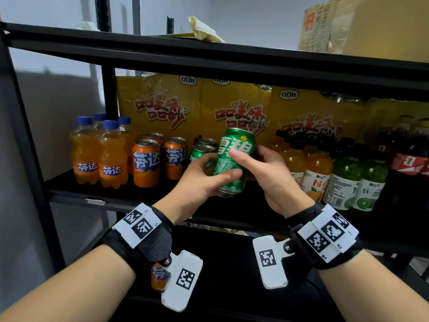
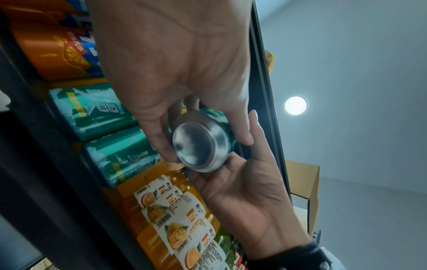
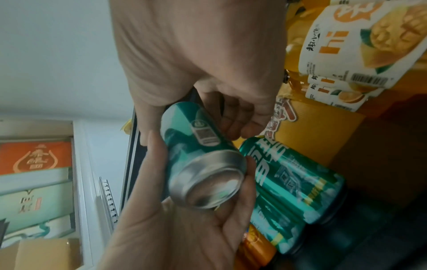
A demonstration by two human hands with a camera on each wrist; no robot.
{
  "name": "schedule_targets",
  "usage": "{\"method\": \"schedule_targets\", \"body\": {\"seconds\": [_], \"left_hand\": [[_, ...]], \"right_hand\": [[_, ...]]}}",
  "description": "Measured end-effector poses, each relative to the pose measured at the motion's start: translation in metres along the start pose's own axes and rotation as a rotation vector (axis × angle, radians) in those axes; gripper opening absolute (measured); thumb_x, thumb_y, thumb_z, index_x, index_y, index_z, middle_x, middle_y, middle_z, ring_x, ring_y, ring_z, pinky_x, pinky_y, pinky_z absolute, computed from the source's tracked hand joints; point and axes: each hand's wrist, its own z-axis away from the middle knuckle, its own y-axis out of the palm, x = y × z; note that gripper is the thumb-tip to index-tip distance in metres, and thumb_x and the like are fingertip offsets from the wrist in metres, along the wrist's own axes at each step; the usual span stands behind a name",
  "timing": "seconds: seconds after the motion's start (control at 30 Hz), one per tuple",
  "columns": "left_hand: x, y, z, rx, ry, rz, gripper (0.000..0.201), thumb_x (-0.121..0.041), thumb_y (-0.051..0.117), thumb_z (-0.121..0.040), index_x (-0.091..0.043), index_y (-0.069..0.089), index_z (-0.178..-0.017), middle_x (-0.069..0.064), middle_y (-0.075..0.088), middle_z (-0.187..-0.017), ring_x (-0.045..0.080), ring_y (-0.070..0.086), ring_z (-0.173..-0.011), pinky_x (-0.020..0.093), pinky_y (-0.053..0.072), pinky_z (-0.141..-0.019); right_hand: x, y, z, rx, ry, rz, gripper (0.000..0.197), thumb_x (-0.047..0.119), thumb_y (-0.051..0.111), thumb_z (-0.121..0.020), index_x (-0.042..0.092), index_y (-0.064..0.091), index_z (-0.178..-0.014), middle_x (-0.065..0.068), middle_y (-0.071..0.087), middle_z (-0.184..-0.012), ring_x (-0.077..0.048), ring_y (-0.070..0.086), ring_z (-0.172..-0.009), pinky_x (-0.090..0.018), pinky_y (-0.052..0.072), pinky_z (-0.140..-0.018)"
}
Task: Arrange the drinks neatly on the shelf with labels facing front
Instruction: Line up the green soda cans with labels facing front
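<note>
Both hands are on the same green can (image 1: 233, 162) right now. The left hand (image 1: 199, 180) has its grip wrapped round the lower part of the can, thumb across the front and fingers curled behind, and the right hand (image 1: 271, 173) is closed on it from the other side, thumb lying over the big white characters. The can is tilted, top leaning right and away, held up in the air in front of the middle shelf (image 1: 130, 194), not touching the board. In the left wrist view you're looking straight at its shiny silver base (image 2: 198, 148).

Just behind it on the shelf stand two more green cans (image 1: 204, 148), one in front of the other. Left of those are orange cans (image 1: 146, 162) with labels facing out, then four orange soda bottles (image 1: 102, 156) with blue caps at the far left. To the right of the hands there's orange juice bottles (image 1: 313, 173), then kiwi bottles (image 1: 362, 189), and cola bottles (image 1: 411, 156) at the far right edge. Yellow cartons (image 1: 162, 108) line the back, and a cardboard box (image 1: 362, 29) sits on the shelf above.
</note>
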Motion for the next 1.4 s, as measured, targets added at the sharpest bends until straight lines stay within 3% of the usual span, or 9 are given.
{"method": "schedule_targets", "body": {"seconds": [0.13,0.3,0.5,0.6,0.73,0.87,1.07,1.3,1.4], "left_hand": [[0.003,0.004,-0.001,0.008,0.0,-0.009,0.091,-0.037,0.09,-0.059,-0.02,0.049,-0.138,0.006,0.068,-0.132,0.021,0.067,-0.12,0.047,0.051,-0.107],[-0.006,0.006,-0.001,0.173,-0.127,0.21,0.046,-0.026,0.064,-0.086,-0.021,0.061,-0.132,0.002,0.073,-0.122,0.018,0.07,-0.111,0.033,0.058,-0.095],[-0.022,0.003,-0.001,0.199,-0.249,0.408,0.049,-0.025,0.062,-0.088,-0.003,0.061,-0.132,0.02,0.069,-0.13,0.033,0.068,-0.118,0.042,0.059,-0.096],[-0.031,0.003,-0.002,0.162,-0.314,0.375,0.065,-0.043,0.07,-0.084,-0.001,0.062,-0.134,0.021,0.066,-0.134,0.036,0.062,-0.128,0.041,0.058,-0.097],[-0.038,0.012,-0.006,0.106,-0.41,0.403,0.086,-0.059,0.077,-0.063,-0.003,0.068,-0.126,0.019,0.071,-0.124,0.03,0.073,-0.108,0.034,0.064,-0.079],[-0.04,0.021,-0.007,0.072,-0.462,0.513,0.09,-0.065,0.078,-0.054,-0.005,0.07,-0.121,0.017,0.074,-0.113,0.027,0.076,-0.091,0.033,0.064,-0.069],[-0.043,0.031,-0.013,-0.032,-0.51,0.57,0.092,-0.07,0.077,-0.054,-0.008,0.068,-0.122,0.016,0.074,-0.098,0.026,0.075,-0.079,0.032,0.063,-0.058],[-0.041,0.032,-0.012,-0.001,-0.461,0.491,0.089,-0.07,0.077,-0.057,-0.009,0.071,-0.122,0.016,0.075,-0.109,0.026,0.076,-0.088,0.032,0.064,-0.061],[-0.039,0.032,-0.01,0.026,-0.364,0.368,0.081,-0.061,0.081,-0.06,-0.01,0.071,-0.123,0.016,0.073,-0.123,0.026,0.074,-0.107,0.034,0.064,-0.075]], "right_hand": [[0.002,0.0,-0.003,-0.058,-0.016,-0.023,0.056,0.02,0.091,-0.073,0.007,0.069,-0.123,-0.009,0.079,-0.11,-0.027,0.077,-0.102,-0.042,0.063,-0.088],[0.002,0.001,-0.007,-0.106,0.025,-0.038,0.042,0.021,0.084,-0.083,0.003,0.071,-0.118,-0.012,0.079,-0.107,-0.027,0.077,-0.099,-0.042,0.062,-0.088],[0.013,-0.006,-0.019,-0.168,0.064,0.195,0.07,0.068,0.085,-0.064,0.007,0.075,-0.099,-0.005,0.081,-0.091,-0.023,0.079,-0.089,-0.035,0.062,-0.078],[0.019,-0.012,-0.024,-0.176,0.143,0.387,0.095,0.094,0.064,-0.051,0.007,0.074,-0.09,-0.002,0.077,-0.078,-0.016,0.071,-0.064,-0.024,0.048,-0.057],[0.019,-0.012,-0.027,-0.128,0.244,0.498,0.111,0.103,0.045,-0.05,0.008,0.078,-0.098,-0.014,0.079,-0.091,-0.029,0.077,-0.078,-0.032,0.049,-0.067],[0.013,-0.015,-0.022,-0.17,0.3,0.487,0.108,0.108,0.025,-0.058,0.021,0.071,-0.103,-0.002,0.078,-0.072,-0.018,0.074,-0.056,-0.026,0.054,-0.046],[0.011,-0.018,-0.015,-0.105,0.365,0.35,0.106,0.104,0.017,-0.07,0.018,0.078,-0.064,-0.016,0.076,-0.07,-0.03,0.074,-0.056,-0.029,0.053,-0.047],[0.015,-0.025,-0.015,-0.041,0.37,0.326,0.113,0.106,0.023,-0.064,0.009,0.077,-0.083,-0.022,0.075,-0.075,-0.035,0.073,-0.057,-0.03,0.054,-0.048],[0.017,-0.026,-0.014,0.07,0.364,0.251,0.115,0.108,0.028,-0.056,0.018,0.078,-0.108,-0.017,0.079,-0.095,-0.032,0.078,-0.083,-0.04,0.062,-0.067]]}}
